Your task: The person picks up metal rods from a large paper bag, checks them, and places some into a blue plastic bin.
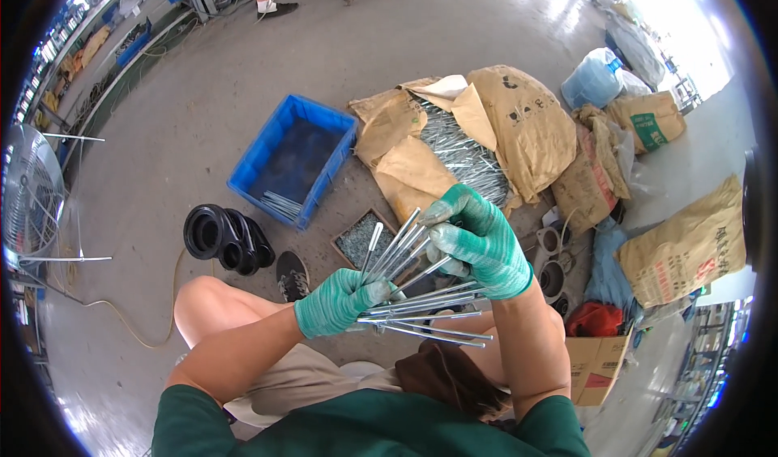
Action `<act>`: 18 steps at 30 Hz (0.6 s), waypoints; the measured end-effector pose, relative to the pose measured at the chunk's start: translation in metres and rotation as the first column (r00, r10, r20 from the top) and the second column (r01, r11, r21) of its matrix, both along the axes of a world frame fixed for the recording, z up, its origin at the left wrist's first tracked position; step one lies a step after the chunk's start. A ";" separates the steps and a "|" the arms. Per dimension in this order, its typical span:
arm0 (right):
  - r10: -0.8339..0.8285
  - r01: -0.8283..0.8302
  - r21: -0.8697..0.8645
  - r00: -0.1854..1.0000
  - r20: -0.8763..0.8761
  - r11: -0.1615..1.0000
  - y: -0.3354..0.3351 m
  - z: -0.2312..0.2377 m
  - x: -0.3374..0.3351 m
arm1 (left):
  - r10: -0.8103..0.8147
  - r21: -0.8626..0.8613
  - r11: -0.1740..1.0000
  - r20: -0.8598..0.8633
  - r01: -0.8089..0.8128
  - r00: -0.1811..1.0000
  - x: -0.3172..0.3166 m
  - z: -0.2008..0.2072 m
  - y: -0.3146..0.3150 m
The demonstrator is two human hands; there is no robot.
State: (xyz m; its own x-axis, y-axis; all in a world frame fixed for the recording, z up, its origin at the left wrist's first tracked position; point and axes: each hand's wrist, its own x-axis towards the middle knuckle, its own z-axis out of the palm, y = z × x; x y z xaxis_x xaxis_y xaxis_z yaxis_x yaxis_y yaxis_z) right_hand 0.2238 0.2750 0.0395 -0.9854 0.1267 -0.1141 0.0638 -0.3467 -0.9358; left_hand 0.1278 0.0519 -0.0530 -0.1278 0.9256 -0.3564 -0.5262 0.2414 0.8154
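Note:
Both of my hands wear green striped gloves and are raised over my lap. My left hand (336, 303) is closed around a bunch of thin metal rods (433, 303), which fan out to the right. In my right hand (485, 242), thumb and fingers pinch the upper ends of some of these rods; exactly how many is hidden. Beyond my hands lies an opened brown paper sack (413, 173) full of similar rods (463, 155). To its left stands a blue plastic crate (331, 183), with a small stack of rods (281, 205) at its near end.
A small box of tiny metal parts (356, 242) sits between my feet and the sack. Black ring-shaped parts (212, 232) stand at left, near a fan (32, 194). Full sacks (523, 129), a water jug (593, 78) and a cardboard carton (596, 368) are at right.

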 end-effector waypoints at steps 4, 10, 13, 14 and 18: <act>0.019 -0.018 -0.029 0.999 0.030 0.999 -0.001 0.004 -0.002 | 0.018 0.021 1.000 -0.067 -0.016 0.998 0.000 0.003 0.001; 0.060 -0.050 -0.161 0.997 0.055 0.986 0.001 0.002 -0.001 | -0.003 0.012 1.000 -0.063 0.003 0.998 -0.001 0.005 0.002; 0.097 -0.081 -0.204 0.993 0.071 0.976 0.003 0.000 0.001 | -0.009 0.019 1.000 -0.109 0.011 0.994 0.000 0.001 0.002; 0.117 -0.095 -0.223 0.989 0.090 0.970 0.003 -0.001 0.001 | 0.002 0.026 1.000 -0.131 0.001 0.991 0.000 -0.003 0.001; 0.160 -0.127 -0.248 0.980 0.116 0.960 0.004 0.000 0.000 | -0.016 0.018 1.000 -0.099 0.018 0.995 0.000 0.000 0.001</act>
State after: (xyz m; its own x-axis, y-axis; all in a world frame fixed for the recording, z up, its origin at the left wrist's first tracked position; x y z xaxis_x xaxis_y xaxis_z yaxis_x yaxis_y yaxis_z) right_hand 0.2235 0.2790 0.0390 -0.9648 -0.0617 -0.2556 0.2480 -0.5366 -0.8066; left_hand 0.1276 0.0525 -0.0533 -0.1454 0.9344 -0.3252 -0.4383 0.2338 0.8679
